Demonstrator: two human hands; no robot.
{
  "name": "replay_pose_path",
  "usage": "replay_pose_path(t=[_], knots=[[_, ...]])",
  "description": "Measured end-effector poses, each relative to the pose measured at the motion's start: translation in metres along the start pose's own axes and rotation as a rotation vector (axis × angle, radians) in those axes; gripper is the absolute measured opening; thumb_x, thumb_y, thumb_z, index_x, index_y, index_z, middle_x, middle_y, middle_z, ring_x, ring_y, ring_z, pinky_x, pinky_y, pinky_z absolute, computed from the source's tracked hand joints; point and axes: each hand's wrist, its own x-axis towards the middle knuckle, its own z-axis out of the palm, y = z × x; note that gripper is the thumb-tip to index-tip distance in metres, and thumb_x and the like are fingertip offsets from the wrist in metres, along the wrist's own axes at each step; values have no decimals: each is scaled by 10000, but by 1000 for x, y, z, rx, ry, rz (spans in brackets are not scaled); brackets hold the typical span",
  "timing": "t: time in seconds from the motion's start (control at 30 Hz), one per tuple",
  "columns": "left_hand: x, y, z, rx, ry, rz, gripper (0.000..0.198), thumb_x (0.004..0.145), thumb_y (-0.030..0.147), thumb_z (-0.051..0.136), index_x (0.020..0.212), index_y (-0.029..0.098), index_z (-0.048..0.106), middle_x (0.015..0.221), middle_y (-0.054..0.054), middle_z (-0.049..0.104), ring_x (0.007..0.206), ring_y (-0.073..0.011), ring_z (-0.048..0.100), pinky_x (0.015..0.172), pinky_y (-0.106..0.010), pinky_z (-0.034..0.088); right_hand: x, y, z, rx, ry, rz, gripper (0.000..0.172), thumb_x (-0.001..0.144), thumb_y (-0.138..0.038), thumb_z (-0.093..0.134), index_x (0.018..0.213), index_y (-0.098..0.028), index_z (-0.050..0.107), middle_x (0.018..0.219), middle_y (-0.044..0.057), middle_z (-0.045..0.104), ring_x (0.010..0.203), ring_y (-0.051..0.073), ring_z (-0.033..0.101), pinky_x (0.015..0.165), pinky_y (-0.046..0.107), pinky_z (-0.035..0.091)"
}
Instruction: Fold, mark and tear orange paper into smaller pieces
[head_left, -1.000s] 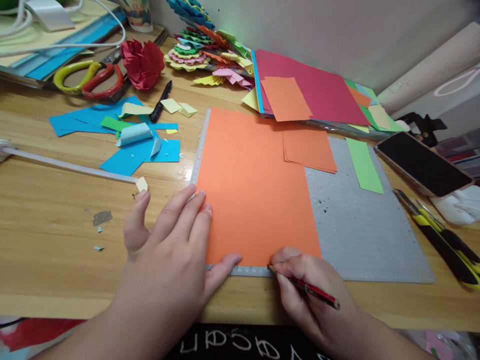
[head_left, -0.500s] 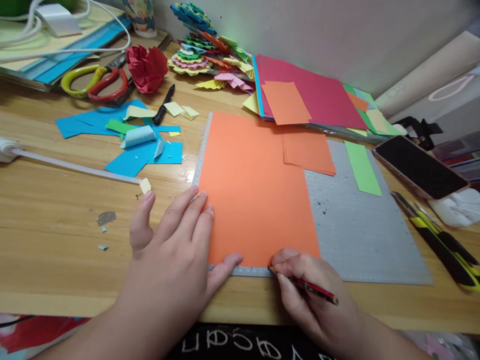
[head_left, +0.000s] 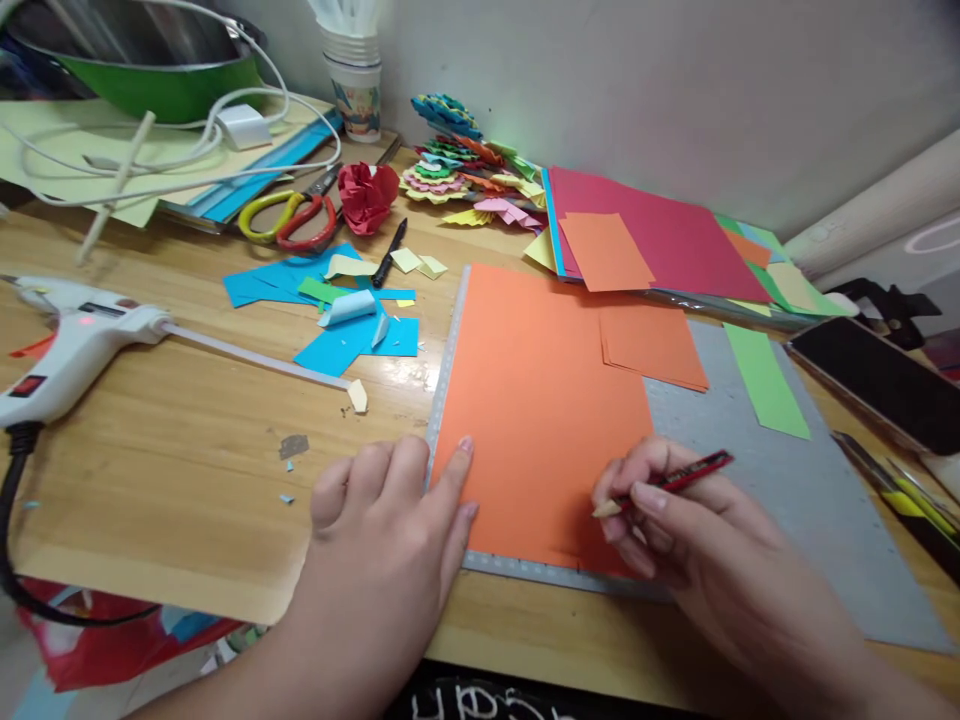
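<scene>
A large orange sheet [head_left: 540, 410] lies on a grey cutting mat [head_left: 750, 480] near the table's front edge. My left hand [head_left: 390, 530] rests at the sheet's lower left corner, with two fingers stretched onto the paper and the others curled on the wood. My right hand [head_left: 675, 530] hovers over the sheet's lower right corner, closed around a red pencil [head_left: 667, 482] whose tip points left, just above the paper. Smaller orange pieces [head_left: 649, 340] lie on the sheet's upper right.
A white glue gun [head_left: 71, 345] with its black cord lies at the left. Blue paper scraps [head_left: 337, 320], scissors [head_left: 289, 215], a red paper flower [head_left: 366, 195], folded paper fans [head_left: 465, 175], a stack of coloured sheets [head_left: 660, 245], a green strip [head_left: 765, 380], a phone [head_left: 877, 375] and yellow-black cutters [head_left: 900, 495] surround the mat.
My right hand lifted the pencil from the mat's bottom edge up over the sheet. My left hand drew back, curling some fingers. The view swung left, bringing the glue gun into sight.
</scene>
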Motion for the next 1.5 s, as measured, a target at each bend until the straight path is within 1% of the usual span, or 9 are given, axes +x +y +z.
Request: replay_pose_path(t=[0.13,0.23,0.33,0.43,0.57,0.8,1.03,1.23,1.5], knots=[[1,1,-2,-18,-14,-14,346,868,293,488,1176,255,641,884,-69,596,797,-248,490,733,-407,386,50,-24,34,-11,-127,-74,47,830,-258,556,834,-219,530,721,17,602,542,110,519,431,219,379],[3,0,-4,-18,-44,14,346,871,275,478,1178,234,632,905,-66,615,848,-253,517,759,-409,378,91,-29,55,-73,-261,-152,7,815,-190,518,811,-189,524,667,-6,573,517,89,503,447,217,386],[5,-2,-4,-5,8,46,316,881,262,471,1139,216,647,1069,-75,650,1007,-260,536,858,-423,347,121,-27,62,-117,-412,-210,39,801,-169,530,838,-175,517,686,-15,577,543,86,529,513,234,445],[6,-5,2,-14,86,79,296,882,274,488,1116,203,655,1311,-87,570,1236,-230,446,1028,-418,239,136,-27,59,-149,-489,-253,52,801,-172,531,848,-171,508,718,-15,578,571,88,545,552,249,467],[6,-11,12,-45,109,154,325,881,255,474,1146,162,638,1347,-96,545,1354,-179,325,1145,-394,47,136,-27,54,-272,-469,-298,29,818,-176,507,842,-179,491,743,-8,578,564,82,511,526,237,428],[2,-14,22,-48,153,183,329,904,273,444,1136,153,645,1296,-90,589,1343,-192,359,1156,-411,67,136,-18,53,-614,-402,-609,73,834,-143,492,797,-198,461,704,-27,512,597,99,459,550,241,386],[3,-15,22,-56,122,168,337,921,248,391,1122,169,649,1305,-85,581,1337,-192,373,1143,-420,101,141,-14,51,-687,-481,-617,93,853,-160,492,816,-212,424,709,-34,514,592,101,448,553,252,359],[2,-16,24,-23,140,188,335,889,241,437,1136,143,639,1311,-119,568,1320,-206,389,1135,-433,113,139,-14,50,-682,-484,-594,99,850,-154,486,822,-219,416,730,-24,522,633,120,488,583,269,388],[1,-17,22,-27,119,189,346,889,231,414,1140,139,634,1327,-120,553,1324,-213,374,1132,-444,97,138,-15,53,-777,-471,-613,118,845,-154,470,793,-221,389,698,-24,504,588,113,455,545,264,370]])
